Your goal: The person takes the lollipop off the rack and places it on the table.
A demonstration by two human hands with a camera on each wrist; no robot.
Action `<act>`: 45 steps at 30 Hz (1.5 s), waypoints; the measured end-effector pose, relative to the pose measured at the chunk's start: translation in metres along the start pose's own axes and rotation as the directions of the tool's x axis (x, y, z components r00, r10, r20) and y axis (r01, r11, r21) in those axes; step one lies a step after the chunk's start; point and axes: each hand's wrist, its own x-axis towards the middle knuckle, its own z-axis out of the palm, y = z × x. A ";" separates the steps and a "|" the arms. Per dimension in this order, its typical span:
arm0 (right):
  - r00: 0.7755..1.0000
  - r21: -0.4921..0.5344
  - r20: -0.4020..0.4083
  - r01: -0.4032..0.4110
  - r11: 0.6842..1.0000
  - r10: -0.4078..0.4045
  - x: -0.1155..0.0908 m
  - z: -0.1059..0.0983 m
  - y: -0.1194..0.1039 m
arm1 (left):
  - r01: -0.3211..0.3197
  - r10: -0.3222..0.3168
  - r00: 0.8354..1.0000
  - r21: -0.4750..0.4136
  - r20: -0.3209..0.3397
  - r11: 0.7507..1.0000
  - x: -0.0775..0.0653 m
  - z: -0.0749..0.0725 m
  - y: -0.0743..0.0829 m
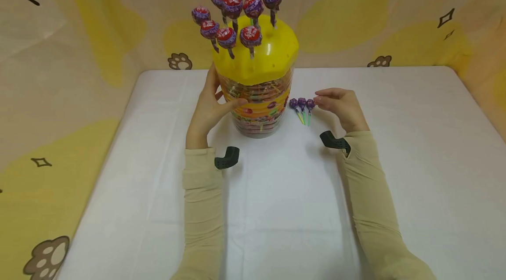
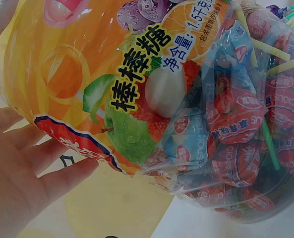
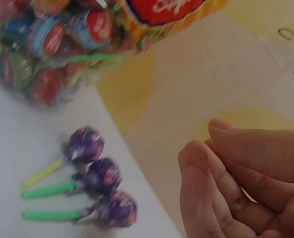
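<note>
A clear plastic jar (image 1: 258,128) full of wrapped lollipops stands upright at the back of the white table, under a yellow lid (image 1: 272,62). Several lollipops (image 1: 251,36) with red and purple wrappers stick up from this lid. My left hand (image 1: 207,109) holds the jar's left side, thumb on the front and fingers farther back; the left wrist view shows the fingers against the printed label (image 2: 132,99). Three purple lollipops (image 3: 104,173) lie side by side to the right of the jar. Just above and right of them hovers my right hand (image 1: 340,106), fingers loosely bent, holding nothing.
A yellow and beige patterned cloth (image 1: 348,12) hangs behind the white table (image 1: 272,210) and shows at both its sides. Black curved pieces (image 1: 227,158) stick out at both wrists.
</note>
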 end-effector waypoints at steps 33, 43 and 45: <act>0.907 0.202 -0.122 0.421 0.884 -0.404 -0.010 0.064 -0.136 | -0.014 0.014 1.000 -0.009 -0.006 1.000 0.006 -0.002 0.004; 0.890 0.100 -0.096 0.454 0.885 -0.445 -0.013 0.086 -0.153 | -0.001 0.001 1.000 -0.010 0.003 1.000 -0.004 0.000 0.001; 0.889 0.093 -0.095 0.456 0.885 -0.448 -0.011 0.090 -0.157 | -0.005 0.005 1.000 -0.011 0.004 1.000 -0.004 0.001 0.001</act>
